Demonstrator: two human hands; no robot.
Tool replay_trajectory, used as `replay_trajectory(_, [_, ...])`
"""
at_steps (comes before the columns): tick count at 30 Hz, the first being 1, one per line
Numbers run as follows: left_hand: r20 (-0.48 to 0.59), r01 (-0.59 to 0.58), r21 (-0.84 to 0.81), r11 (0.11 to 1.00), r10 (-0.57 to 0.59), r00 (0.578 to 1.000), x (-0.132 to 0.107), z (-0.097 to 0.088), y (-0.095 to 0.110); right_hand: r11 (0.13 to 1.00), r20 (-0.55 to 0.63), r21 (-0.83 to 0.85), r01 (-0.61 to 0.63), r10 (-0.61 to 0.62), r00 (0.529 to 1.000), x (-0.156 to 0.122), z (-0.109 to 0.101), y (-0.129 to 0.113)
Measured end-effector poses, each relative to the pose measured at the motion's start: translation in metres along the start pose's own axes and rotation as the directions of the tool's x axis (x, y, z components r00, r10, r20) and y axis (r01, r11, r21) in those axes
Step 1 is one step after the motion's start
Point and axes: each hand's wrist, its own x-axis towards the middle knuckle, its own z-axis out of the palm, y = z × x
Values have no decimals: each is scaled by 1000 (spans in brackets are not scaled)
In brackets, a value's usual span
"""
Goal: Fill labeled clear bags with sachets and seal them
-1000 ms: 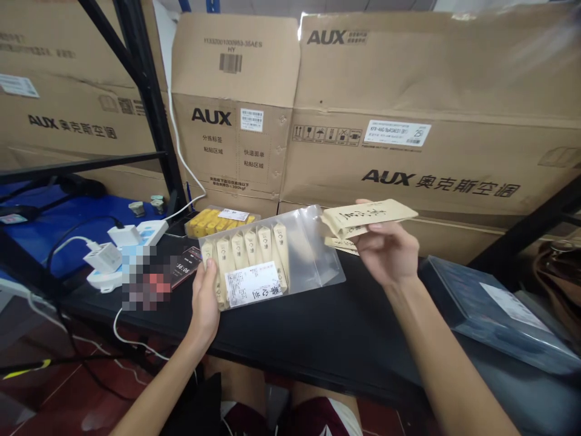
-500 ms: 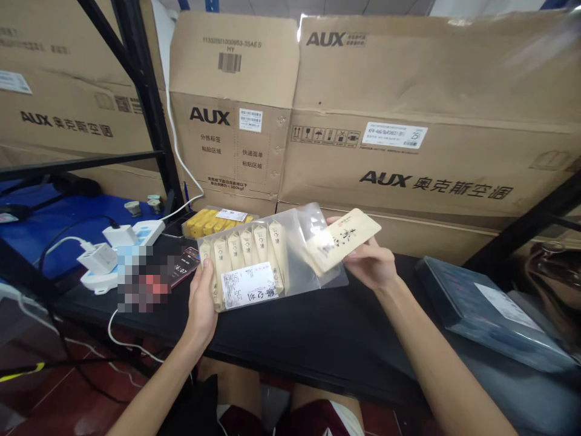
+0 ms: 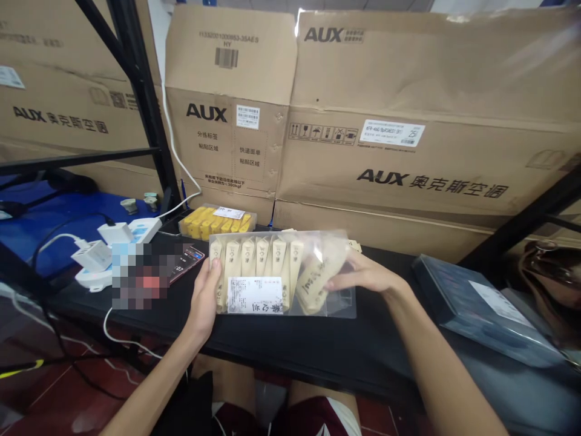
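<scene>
The left hand (image 3: 204,297) holds the edge of a clear plastic bag (image 3: 338,303) over the black table (image 3: 318,354) — the right hand (image 3: 363,272) pinches a paper sachet (image 3: 320,281) at the soft film, its writing hard to read. A pixelated patch (image 3: 136,275) hides things nearby.

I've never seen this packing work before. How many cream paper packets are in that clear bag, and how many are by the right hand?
Cream paper packets standing in a row in the clear plastic bag: 6
Cream paper packet under the right hand: 1
Total: 7
</scene>
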Motion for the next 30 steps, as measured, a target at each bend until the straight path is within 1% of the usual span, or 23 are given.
replay_trajectory(2, [-10,0,83,997,1,1000,0,1,1,999,-27,-6,-36,36,999,4,9,2])
replay_trajectory(4, [-17,1,128,992,1,1000,1,2,2,997,5,-36,-75,75,997,6,16,4])
replay_trajectory(5, [-25,2,132,991,1,1000,1,2,2,993,8,-76,-87,88,996,7,19,5])
replay_trajectory(6, [-34,4,129,992,0,999,1,2,2,986,-18,-137,-94,92,996,8,21,6])
replay_trajectory(8, [-28,1,123,992,2,1000,1,2,2,949,-160,-298,-106,60,985,10,26,6])
replay_trajectory(10, [-8,-17,128,992,18,1000,1,3,2,903,-313,-406,-139,6,950,12,31,7])
replay_trajectory(11, [-2,-25,131,991,25,1000,0,3,2,897,-361,-415,-154,-7,932,13,33,7])
replay_trajectory(12, [-2,-24,128,991,25,1000,0,4,3,905,-383,-396,-151,-13,924,15,35,9])
replay_trajectory(14, [-20,-3,98,995,5,1000,-2,6,5,953,-429,-290,-90,-45,902,17,35,16])
replay_trajectory(15, [-32,10,72,997,-8,999,-3,8,7,975,-500,-218,-49,-69,864,18,34,23])
replay_trajectory(16, [-47,17,43,999,-15,999,-3,10,8,988,-603,-153,-13,-83,793,18,31,31])
replay_trajectory(17, [-69,13,18,1000,-12,998,-4,11,9,994,-715,-111,3,-82,695,18,27,42])
replay_trajectory(18, [-94,1,2,1000,-1,996,-4,13,11,995,-805,-103,-13,-75,589,18,24,55])
replay_trajectory(19, [-119,-14,-7,1000,13,993,-4,14,12,990,-853,-125,-66,-73,517,18,21,68])
replay_trajectory(20, [-140,-26,-11,1000,24,990,-4,14,12,973,-854,-184,-143,-86,513,17,19,81])
replay_trajectory(21, [-157,-32,-14,999,29,987,-3,15,13,948,-816,-244,-202,-88,571,17,18,93])
replay_trajectory(22, [-171,-29,-18,999,26,985,-3,15,13,927,-769,-292,-235,-81,634,18,19,104])
replay_trajectory(24, [-192,-11,-37,999,4,981,-2,15,15,867,-629,-412,-281,-48,776,21,26,118])
replay_trajectory(25, [-204,-3,-51,999,-8,979,-1,15,15,832,-568,-469,-298,-25,823,24,31,122])
replay_trajectory(26, [-214,6,-68,998,-21,977,-1,15,16,790,-514,-526,-315,0,858,27,35,124])
replay_trajectory(27, [-222,12,-89,996,-32,974,0,15,17,751,-477,-572,-331,23,878,29,40,124])
replay_trajectory(28, [-232,14,-110,994,-39,972,0,15,18,723,-463,-599,-345,39,885,31,43,124])
replay_trajectory(30, [-257,7,-145,989,-45,965,1,15,18,707,-481,-604,-368,45,875,33,49,121])
